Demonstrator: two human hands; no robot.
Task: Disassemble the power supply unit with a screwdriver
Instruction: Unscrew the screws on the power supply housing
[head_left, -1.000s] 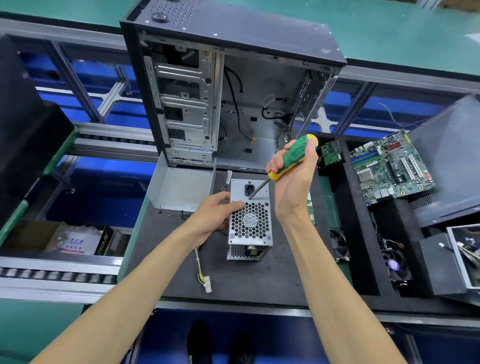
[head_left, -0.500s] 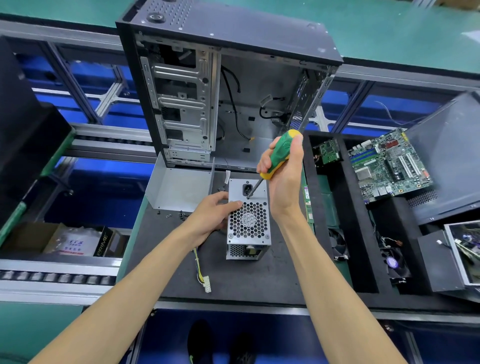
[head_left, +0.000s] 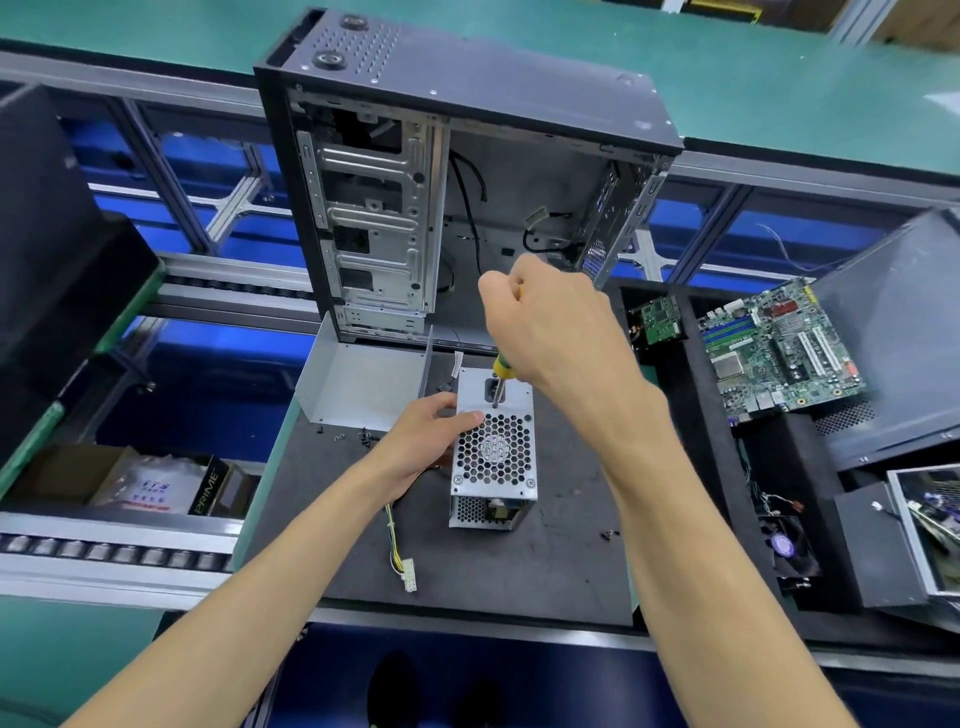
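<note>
Just in front of the open computer case, on the dark mat of the counter, stands the power supply unit, a small silver box with its honeycomb fan grille facing up. Against the unit's left side, the left hand grips it, thumb curled over the top edge beside the grille and fingers wrapped down the side. Above the unit's far end, the right hand is closed in a fist round the handle of the screwdriver; only the yellow collar and metal shaft show below the fist, and the shaft points down to the unit's top face next to the power socket. From under the unit's left side a bundle of yellow and black wires runs toward the counter's near edge, ending in a white connector. Left of the unit, several small loose screws lie on the mat near a bent grey metal panel. Right of the unit, well apart, a green motherboard lies in a black tray.
</note>
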